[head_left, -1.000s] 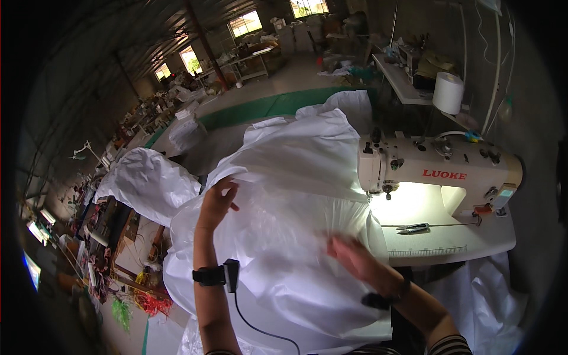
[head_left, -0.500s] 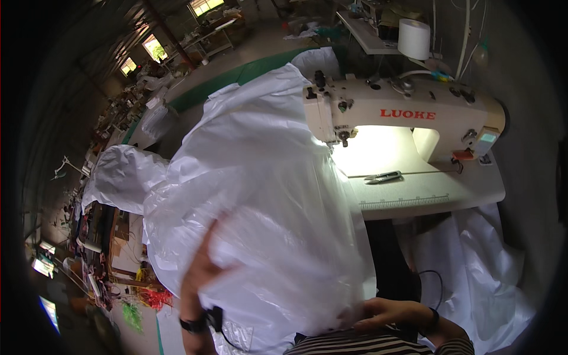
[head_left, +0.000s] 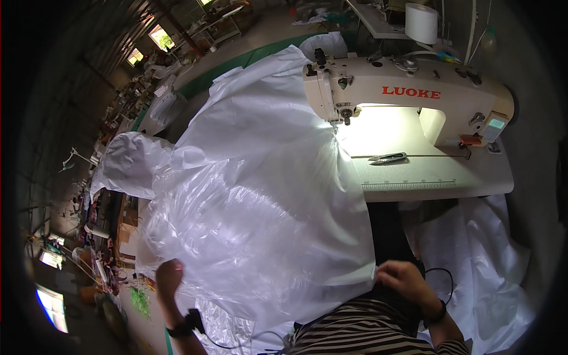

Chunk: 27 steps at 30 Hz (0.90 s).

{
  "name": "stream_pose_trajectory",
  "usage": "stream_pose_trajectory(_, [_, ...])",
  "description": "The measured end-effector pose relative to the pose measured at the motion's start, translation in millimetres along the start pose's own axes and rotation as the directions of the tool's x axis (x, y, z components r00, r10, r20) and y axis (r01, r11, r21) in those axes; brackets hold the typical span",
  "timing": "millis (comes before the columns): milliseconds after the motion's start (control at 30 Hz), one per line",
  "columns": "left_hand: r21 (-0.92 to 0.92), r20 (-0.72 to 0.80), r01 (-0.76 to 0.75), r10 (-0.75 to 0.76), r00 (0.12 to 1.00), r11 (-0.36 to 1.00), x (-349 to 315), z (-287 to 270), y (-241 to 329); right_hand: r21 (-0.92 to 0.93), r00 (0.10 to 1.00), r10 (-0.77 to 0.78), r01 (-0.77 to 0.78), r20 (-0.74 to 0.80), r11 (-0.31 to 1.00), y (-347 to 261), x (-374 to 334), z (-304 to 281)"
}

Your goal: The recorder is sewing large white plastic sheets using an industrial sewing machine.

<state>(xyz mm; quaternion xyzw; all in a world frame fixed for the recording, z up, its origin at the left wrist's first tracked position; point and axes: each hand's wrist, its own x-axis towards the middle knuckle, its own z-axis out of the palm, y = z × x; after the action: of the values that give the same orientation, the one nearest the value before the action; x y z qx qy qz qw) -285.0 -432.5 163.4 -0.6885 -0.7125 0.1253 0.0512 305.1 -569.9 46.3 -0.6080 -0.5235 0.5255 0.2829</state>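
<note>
A large white plastic-like sheet (head_left: 260, 219) lies wrinkled and shiny in front of me, its far part running under the needle area of a cream sewing machine (head_left: 408, 89). At the sheet's right near edge, my right hand (head_left: 405, 281) is closed, pinching its border between thumb and fingers. My left hand (head_left: 170, 277) is at the near left edge of the sheet, curled like a fist. Its fingertips are hidden, so what it holds does not show. Small thread snips (head_left: 388, 158) lie on the machine bed (head_left: 414, 188), touched by neither hand.
More white sheeting (head_left: 473, 260) hangs below the machine at the right. A white thread cone (head_left: 421, 23) stands behind the machine. Green stringy scraps (head_left: 140, 302) lie at the lower left. A black cable (head_left: 441, 272) loops beside my right wrist.
My left hand has moved down and left, from over the middle of the sheet to its near left edge. My right hand has shifted slightly up and right. The sheet looks more spread.
</note>
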Motion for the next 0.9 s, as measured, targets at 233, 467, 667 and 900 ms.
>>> stream_pose_trajectory(233, [-0.298,-0.453,-0.623,0.468,0.759,0.723,-17.7,-14.2,307.3,0.083,0.966,-0.126,0.148,-0.226,0.985,16.3,70.3,26.7])
stream_pose_trajectory(467, [-0.422,-0.400,-0.833,0.752,0.524,0.357,-41.9,-14.2,343.2,0.367,0.981,-0.013,0.084,-0.192,0.926,29.7,61.1,22.6])
stream_pose_trajectory(667, [-0.330,-0.369,-0.893,0.829,0.420,0.306,-52.5,10.6,372.4,0.436,0.969,-0.073,0.172,-0.235,0.884,21.3,91.1,34.0])
stream_pose_trajectory(900, [-0.391,-0.161,-0.894,0.940,0.300,0.218,-52.3,5.2,358.6,-0.052,0.858,-0.257,0.261,-0.444,0.964,-15.4,85.1,40.4])
